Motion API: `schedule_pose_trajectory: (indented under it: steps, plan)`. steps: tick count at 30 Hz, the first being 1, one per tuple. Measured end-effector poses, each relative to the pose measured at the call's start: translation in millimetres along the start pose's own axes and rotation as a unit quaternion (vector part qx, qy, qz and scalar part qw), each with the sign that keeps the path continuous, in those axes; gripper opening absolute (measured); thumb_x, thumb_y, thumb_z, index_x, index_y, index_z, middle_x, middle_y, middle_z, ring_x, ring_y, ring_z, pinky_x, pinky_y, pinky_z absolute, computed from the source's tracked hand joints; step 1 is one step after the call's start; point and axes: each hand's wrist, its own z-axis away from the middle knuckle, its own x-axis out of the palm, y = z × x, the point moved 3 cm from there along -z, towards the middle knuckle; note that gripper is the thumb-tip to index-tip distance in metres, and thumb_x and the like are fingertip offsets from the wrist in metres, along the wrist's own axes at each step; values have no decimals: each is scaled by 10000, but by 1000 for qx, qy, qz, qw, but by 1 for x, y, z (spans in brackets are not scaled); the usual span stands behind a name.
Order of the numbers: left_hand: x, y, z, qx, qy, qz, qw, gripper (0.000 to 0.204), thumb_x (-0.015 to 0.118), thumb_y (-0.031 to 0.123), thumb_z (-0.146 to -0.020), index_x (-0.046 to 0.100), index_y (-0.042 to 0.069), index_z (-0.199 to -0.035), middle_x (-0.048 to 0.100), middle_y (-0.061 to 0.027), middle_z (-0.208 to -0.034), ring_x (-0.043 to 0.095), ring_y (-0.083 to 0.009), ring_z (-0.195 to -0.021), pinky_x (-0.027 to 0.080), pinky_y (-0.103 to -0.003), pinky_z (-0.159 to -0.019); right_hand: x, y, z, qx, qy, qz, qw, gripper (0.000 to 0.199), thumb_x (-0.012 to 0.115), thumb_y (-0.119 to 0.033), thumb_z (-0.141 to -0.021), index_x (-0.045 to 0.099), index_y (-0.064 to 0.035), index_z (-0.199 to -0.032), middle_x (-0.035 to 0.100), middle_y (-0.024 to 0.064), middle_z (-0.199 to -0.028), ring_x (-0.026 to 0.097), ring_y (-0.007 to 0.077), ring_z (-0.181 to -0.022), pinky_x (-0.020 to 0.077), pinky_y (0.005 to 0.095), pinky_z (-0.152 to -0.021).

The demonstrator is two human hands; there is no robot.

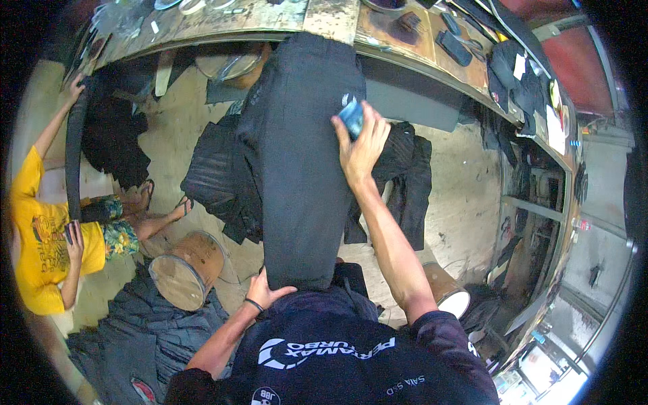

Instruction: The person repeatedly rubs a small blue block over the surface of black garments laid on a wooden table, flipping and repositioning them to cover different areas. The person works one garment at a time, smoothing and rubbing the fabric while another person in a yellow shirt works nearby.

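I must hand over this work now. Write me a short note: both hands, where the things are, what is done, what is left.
Left hand: flat on the near end of the long dark rubber sheet, steadying it, no closed grip.
Right hand: presses a small blue block onto the sheet's far right part.
The sheet runs from the worn wooden workbench down to the person's lap.
Done and left: the surface shows no clear mark, so progress cannot be judged.

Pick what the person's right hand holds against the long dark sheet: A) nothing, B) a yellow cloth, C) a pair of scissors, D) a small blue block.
D: the right hand presses a small blue block onto the long dark sheet, while the left hand steadies the sheet's near end.
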Motion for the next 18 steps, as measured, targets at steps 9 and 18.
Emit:
schedule_pose_trajectory:
  steps: [9, 18]
  plan:
    - [-137, 32, -147, 218, 404, -205, 865, 298, 644, 66, -969, 714, 45, -1258, 677, -175, -1351, 662, -395, -1203, 536, -498, -1041, -49, -6, 29, 258, 4, -158, 953, 743, 901, -361, -891, 578, 17, -1443, 665, 225, -1331, 642, 378, -1207, 494, 475, -1061]
    - [-120, 226, -328, 283, 191, -380, 860, 1183, 637, 827, -836, 265, 138, -1724, 170, -140, -1808, 117, -312, -1678, 16, -712, -1292, 17, 14, -36, 124, -70, 7, 990, 698, 861, -368, -910, 575, -55, -1466, 572, 248, -1338, 538, 443, -1238, 459, 533, -1048]
